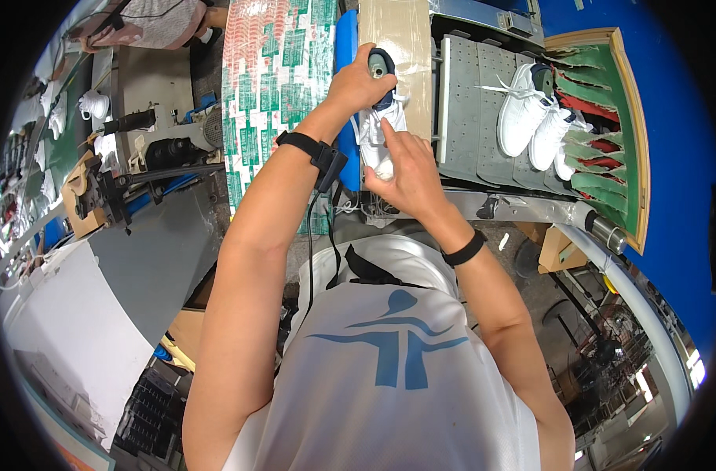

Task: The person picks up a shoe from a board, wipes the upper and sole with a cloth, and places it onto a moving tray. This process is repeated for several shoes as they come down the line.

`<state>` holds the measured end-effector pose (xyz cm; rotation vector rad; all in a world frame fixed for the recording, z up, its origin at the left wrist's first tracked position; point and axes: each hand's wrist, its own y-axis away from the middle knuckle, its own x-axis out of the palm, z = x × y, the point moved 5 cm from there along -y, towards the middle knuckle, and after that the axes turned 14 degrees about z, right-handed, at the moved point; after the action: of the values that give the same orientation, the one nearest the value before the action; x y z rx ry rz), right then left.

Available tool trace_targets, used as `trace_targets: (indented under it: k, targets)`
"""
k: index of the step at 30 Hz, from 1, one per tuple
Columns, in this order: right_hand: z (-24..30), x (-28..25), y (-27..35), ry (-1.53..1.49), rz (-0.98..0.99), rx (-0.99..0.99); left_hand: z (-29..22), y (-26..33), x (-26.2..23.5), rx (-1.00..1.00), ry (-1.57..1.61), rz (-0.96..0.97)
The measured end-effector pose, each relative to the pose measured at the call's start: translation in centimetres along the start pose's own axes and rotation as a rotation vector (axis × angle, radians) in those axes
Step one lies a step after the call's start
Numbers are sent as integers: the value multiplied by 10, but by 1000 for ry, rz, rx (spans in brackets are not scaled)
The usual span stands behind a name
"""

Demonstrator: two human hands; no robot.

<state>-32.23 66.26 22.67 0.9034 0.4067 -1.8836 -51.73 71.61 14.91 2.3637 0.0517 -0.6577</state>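
The left hand (pixel 358 82) is closed around the dark-lined heel of a white sneaker (pixel 378 125), which stands between both hands, long axis running away from the person, heel far, toe near. The right hand (pixel 405 173) grips its toe. Two more white sneakers (pixel 531 114) lie on the grey conveyor (pixel 468 102) to the right.

Both hands cover most of the white shoe (pixel 371 132); its toe and sole stay hidden, and the far shoes (pixel 56 118) are too small to make out.
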Motion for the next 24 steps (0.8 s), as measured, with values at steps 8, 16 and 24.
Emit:
trace_targets:
  k: [8, 16, 24]
  targets:
    - [6, 39, -19, -101, 3, 134, 0, -9, 3, -42, -116, -11]
    - [1, 6, 25, -264, 154, 167, 8, -9, 7, -7, -132, -26]
    - [8, 17, 30, -159, 86, -6, 1, -6, 5, -52, -59, 43]
